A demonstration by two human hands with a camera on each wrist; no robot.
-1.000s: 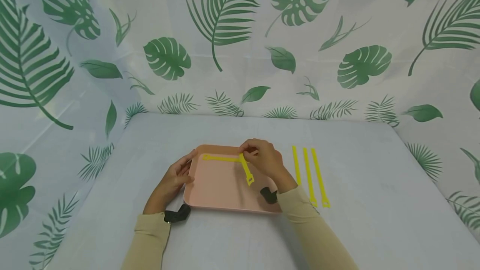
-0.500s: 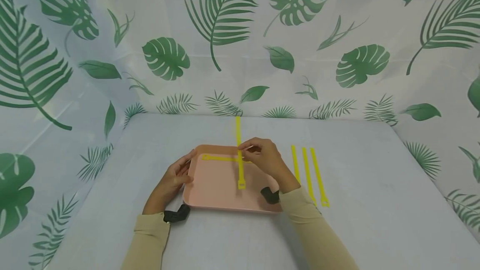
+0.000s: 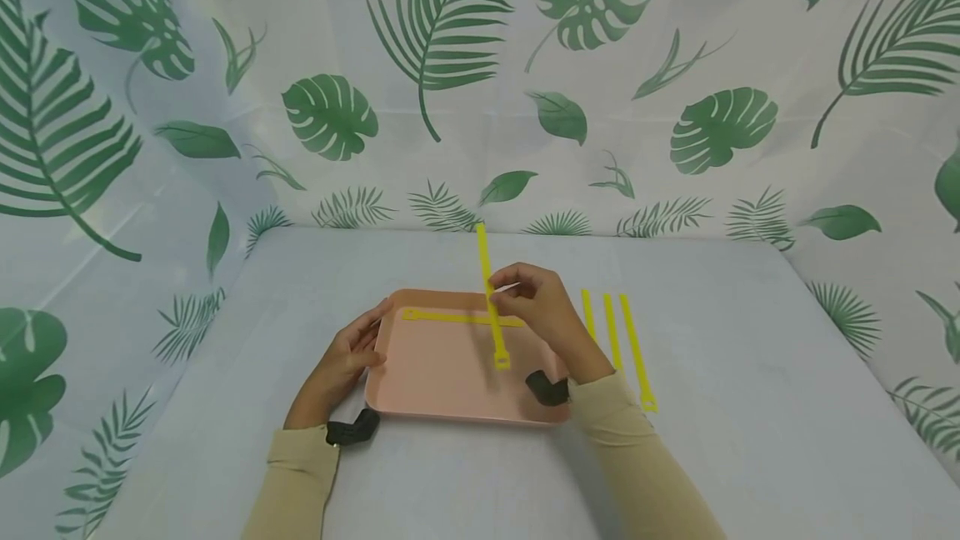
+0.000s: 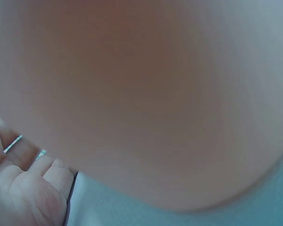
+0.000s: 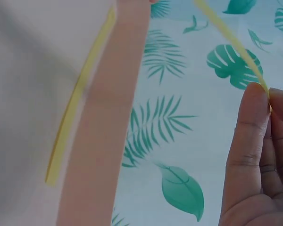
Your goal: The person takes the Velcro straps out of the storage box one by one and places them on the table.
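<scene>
A pink rectangular tray [image 3: 435, 386] sits before me, its left rim gripped by my left hand [image 3: 341, 369] with the thumb over the edge. My right hand [image 3: 538, 307] pinches a yellow cable tie [image 3: 483, 252] near its middle, between thumb and fingertips. That tie stands nearly upright over the tray, slotted head [image 3: 502, 361] downward. Behind it a second yellow cable tie [image 3: 442, 319] lies lengthwise along the tray's far side. In the right wrist view the pinched strap [image 5: 240, 49] slants up from the fingertips. The tray's underside [image 4: 132, 117] fills most of the left wrist view.
Right of the tray, three more yellow cable ties [image 3: 633, 340] lie side by side on the white table [image 3: 720, 373], partly hidden by my right arm. A leaf-printed cloth [image 3: 465, 140] closes off the back and sides.
The pinched cable tie has swung from leaning with its head toward me to nearly upright. My right hand has risen slightly and shifted right; my left hand keeps its place on the tray.
</scene>
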